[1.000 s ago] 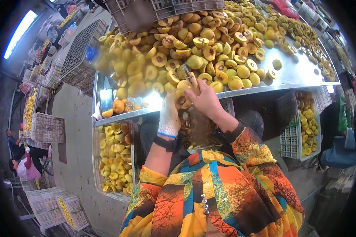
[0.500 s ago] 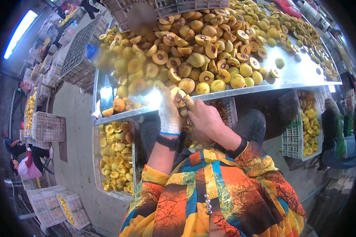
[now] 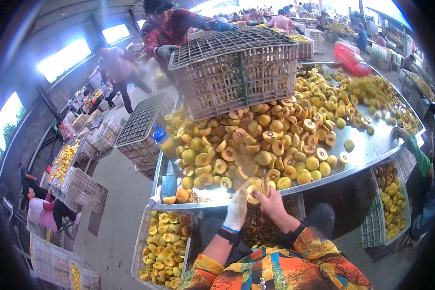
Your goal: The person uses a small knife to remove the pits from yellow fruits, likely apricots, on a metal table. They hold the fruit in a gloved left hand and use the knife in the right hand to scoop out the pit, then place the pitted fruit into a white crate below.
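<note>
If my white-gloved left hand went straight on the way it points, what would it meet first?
Beyond the cut yellow fruit it holds, your left hand would probably meet the heap of halved yellow fruit on the silver metal table, though depth is unclear.

A big crate (image 3: 256, 72) blocks the far side, a fruit pile (image 3: 270, 137) fills the middle, and a bottle (image 3: 166, 144) stands left. On the right, the table (image 3: 370, 149) has room to pass.
</note>
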Demonstrator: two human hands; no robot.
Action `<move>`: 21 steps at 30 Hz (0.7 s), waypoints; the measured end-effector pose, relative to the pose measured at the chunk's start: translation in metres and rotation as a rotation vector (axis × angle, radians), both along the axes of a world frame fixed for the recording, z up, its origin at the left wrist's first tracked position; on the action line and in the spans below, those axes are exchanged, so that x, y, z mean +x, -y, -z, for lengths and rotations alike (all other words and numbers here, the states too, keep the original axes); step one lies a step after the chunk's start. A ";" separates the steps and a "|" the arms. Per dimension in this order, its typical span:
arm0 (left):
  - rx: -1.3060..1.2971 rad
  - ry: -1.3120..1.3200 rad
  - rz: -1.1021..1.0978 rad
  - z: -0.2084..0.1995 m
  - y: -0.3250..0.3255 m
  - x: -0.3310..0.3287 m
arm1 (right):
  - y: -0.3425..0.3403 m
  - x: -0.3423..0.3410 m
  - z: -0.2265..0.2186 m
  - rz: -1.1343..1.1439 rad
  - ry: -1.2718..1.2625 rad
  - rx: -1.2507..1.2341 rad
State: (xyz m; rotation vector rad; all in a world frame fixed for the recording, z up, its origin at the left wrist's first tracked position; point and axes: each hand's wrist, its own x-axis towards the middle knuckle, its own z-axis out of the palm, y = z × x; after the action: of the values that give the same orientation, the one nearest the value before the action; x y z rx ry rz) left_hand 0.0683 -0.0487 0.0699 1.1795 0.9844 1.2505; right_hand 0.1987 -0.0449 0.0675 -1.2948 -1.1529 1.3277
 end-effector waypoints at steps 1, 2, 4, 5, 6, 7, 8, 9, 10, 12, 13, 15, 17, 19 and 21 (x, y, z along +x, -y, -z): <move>0.132 -0.111 -0.096 0.005 0.003 0.005 | 0.000 -0.007 0.008 0.059 -0.168 -0.092; 0.115 -0.069 -0.195 0.008 0.001 0.013 | 0.004 -0.020 0.005 0.140 -0.088 0.170; 0.270 -0.310 -0.388 0.020 -0.004 0.013 | 0.014 -0.030 -0.003 0.144 0.202 0.069; 0.026 0.020 -0.273 0.013 -0.007 0.008 | 0.017 -0.031 -0.002 0.081 0.301 0.063; -0.229 0.353 -0.236 0.004 -0.012 0.001 | 0.018 -0.031 -0.009 -0.017 0.422 0.110; -0.279 0.560 -0.211 0.047 -0.026 -0.018 | 0.021 -0.035 0.004 -0.033 0.482 0.195; -0.154 0.421 -0.282 0.021 -0.012 -0.013 | 0.022 -0.030 0.003 -0.031 0.518 0.180; -0.136 0.337 -0.296 0.010 -0.010 -0.012 | 0.021 -0.026 0.001 -0.031 0.554 0.164; -0.097 0.250 -0.319 -0.007 -0.009 -0.015 | 0.018 -0.024 0.001 0.002 0.549 0.240; -0.287 0.410 -0.259 0.000 -0.010 -0.026 | 0.021 -0.019 -0.009 0.001 0.544 0.262; -0.313 0.370 -0.252 -0.005 -0.008 -0.026 | 0.013 -0.018 -0.003 0.011 0.654 0.460; -0.381 0.303 -0.226 -0.010 -0.003 -0.025 | -0.003 -0.015 0.022 0.031 0.887 0.844; -0.487 0.279 -0.312 -0.013 -0.003 -0.027 | -0.005 -0.029 -0.012 0.027 0.454 0.584; -0.400 0.255 -0.279 -0.010 0.001 -0.037 | -0.009 -0.032 -0.012 -0.011 0.450 0.381; -0.436 0.356 -0.358 -0.017 0.003 -0.043 | -0.007 -0.034 -0.020 -0.109 0.567 0.314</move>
State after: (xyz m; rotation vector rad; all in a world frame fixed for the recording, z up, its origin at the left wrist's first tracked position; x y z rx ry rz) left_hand 0.0254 -0.0519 0.0871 0.4344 1.1506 1.3728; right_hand 0.1652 -0.0378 0.0872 -1.4252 -1.7633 0.8173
